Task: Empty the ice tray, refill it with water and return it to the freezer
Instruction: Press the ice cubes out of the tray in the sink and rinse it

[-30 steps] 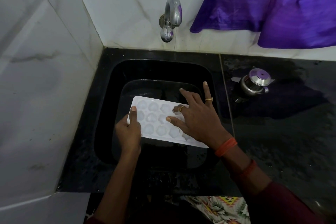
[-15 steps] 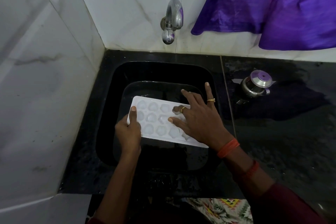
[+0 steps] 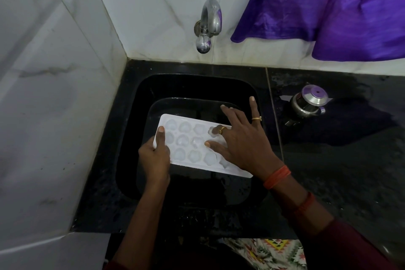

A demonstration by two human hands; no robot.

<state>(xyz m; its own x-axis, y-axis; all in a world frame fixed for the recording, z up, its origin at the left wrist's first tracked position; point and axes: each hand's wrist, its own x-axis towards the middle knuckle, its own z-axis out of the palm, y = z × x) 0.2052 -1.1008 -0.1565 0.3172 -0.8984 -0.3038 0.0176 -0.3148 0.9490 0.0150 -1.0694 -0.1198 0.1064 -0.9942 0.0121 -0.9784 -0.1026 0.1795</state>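
Head view: looks down into a corner sink.
Ice tray [image 3: 186, 138]: white, held level over the middle of the black sink [image 3: 197, 81], long side running from 10 o'clock to 4 o'clock. None of its edges touch the basin walls. The cells look glassy, but I cannot tell whether that is ice or water.
Left hand [image 3: 154, 155]: grips the tray's short edge at 9 o'clock, with the thumb lying on top of the rim and the fingers curled underneath.
Right hand [image 3: 243, 140]: spread wide and holding nothing. It lies across the tray's 3 o'clock half. The thumb tip and one bent ringed finger press on the cells, while two fingers reach past the far edge.
Tap [image 3: 208, 26]: on the back wall at 12 o'clock from the tray, well above it.
Tiled wall [image 3: 54, 94]: closes off the 9 o'clock side, just beyond the sink rim.
Bench [image 3: 339, 171]: dark stone stretching away at 3 o'clock, with open surface towards 4 and 5 o'clock.
Steel pot [image 3: 309, 103]: stands on the bench at 2 o'clock, just past the sink rim.
Purple cloth [image 3: 328, 6]: hangs over the back wall at 1 o'clock, above the pot.
Open room: there is a gap between tray and basin on every side, widest towards 12 o'clock under the tap.
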